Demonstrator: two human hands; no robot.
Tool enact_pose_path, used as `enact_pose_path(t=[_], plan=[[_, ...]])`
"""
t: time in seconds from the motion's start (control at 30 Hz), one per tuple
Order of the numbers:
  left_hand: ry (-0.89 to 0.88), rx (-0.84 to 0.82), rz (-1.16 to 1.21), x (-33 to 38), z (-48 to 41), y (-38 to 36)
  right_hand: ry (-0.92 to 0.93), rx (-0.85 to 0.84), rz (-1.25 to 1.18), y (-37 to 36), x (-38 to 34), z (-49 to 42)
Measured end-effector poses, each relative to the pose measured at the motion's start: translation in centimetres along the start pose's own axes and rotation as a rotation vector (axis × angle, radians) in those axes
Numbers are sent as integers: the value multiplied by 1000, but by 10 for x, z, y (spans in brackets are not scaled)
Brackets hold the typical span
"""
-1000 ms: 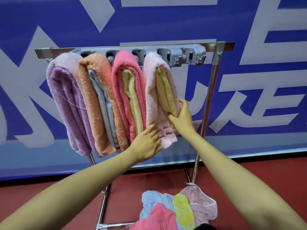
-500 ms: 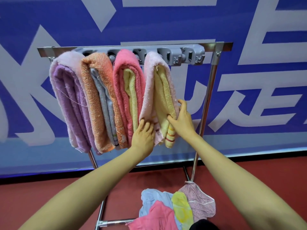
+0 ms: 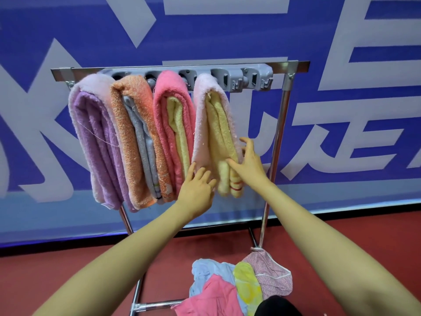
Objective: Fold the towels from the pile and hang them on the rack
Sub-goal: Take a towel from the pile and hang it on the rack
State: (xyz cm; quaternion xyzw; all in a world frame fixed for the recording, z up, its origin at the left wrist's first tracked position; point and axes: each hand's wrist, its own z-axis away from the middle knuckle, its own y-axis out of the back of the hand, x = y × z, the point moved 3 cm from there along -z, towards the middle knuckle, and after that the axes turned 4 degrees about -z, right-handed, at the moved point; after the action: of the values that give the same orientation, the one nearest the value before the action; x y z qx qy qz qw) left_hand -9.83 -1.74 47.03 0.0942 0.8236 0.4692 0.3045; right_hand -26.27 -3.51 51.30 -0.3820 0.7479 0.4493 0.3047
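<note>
a blue wall (image 3: pixel 319 30) with big white characters fills the background above a red floor (image 3: pixel 353 236). in front of it stands the metal rack (image 3: pixel 279 137), its top rail carrying a grey hook bar (image 3: pixel 257 76).

four folded bundles hang side by side from that bar. a lilac towel (image 3: pixel 95 137) is at the left end. next come an orange towel (image 3: pixel 127 133) wrapped round a grey one and a pink towel (image 3: pixel 165 119) wrapped round a yellow one. at the right is a pale pink towel (image 3: pixel 201 124), with a yellow towel (image 3: pixel 222 133) folded inside it and hanging a little lower.

on the floor at the rack's foot lies the pile (image 3: pixel 227 288) of loose towels in light blue, pink, yellow and speckled pink. a dark shape (image 3: pixel 275 306) at the bottom of the view covers its near edge.

both forearms reach up from below, crossing in front of the rack's lower bars. the left hand (image 3: pixel 197 190) lies flat, fingers straight and close together, on the lower front of the pale pink towel, hiding its bottom edge. the right hand (image 3: pixel 249 163) is spread. its thumb lies on the yellow towel's front and its other fingers fan out beside the bundle's right edge. whether they touch the cloth cannot be told.
</note>
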Motion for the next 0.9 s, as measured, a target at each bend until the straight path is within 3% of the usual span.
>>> enact_pose_path(t=[0.1,0.2,0.53,0.77,0.9], plan=[[3,48,61,-4,13,4,12,-109,-75,-12,-2,7],[13,-12,64,-11,22,1,22,-166,-70,-16,-3,12],[-43,28,-6,8,42,-7,-36,-262,106,-21,19,45],[-141,-139,27,54,59,-72,-24,-399,401,-34,104,86],[-134,-193,132,83,70,-133,-17,-652,592,-58,180,119]])
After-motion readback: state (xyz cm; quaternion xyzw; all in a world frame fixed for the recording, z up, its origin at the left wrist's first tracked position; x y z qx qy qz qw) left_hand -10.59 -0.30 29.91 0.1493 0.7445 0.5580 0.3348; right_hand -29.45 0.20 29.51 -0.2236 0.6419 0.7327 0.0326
